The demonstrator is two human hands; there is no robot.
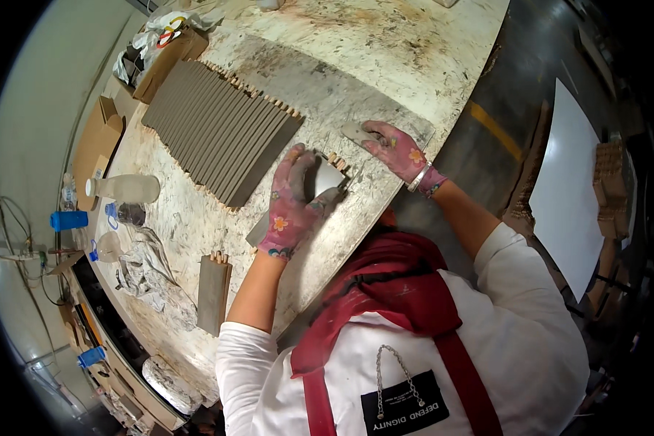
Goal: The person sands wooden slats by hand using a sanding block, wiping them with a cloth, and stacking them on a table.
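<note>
Here at the near edge of the table (pixel 385 69), I've got the left hand (pixel 289 205) spread over a pegged block (pixel 328 180), thumb on one side, fingers on the other, clamped on it! The block lies flat, wooden pegs (pixel 336 161) poking from its far right end. Over to the right, the right hand (pixel 400 151) has its fingers closed on a small grey piece (pixel 355 133), just apart from the block. Far left of the left hand, I see a long row of grey slats (pixel 221 134), packed side by side. And near left, a lone grey bar (pixel 212 296) lies near a crumpled cloth (pixel 147 270).
</note>
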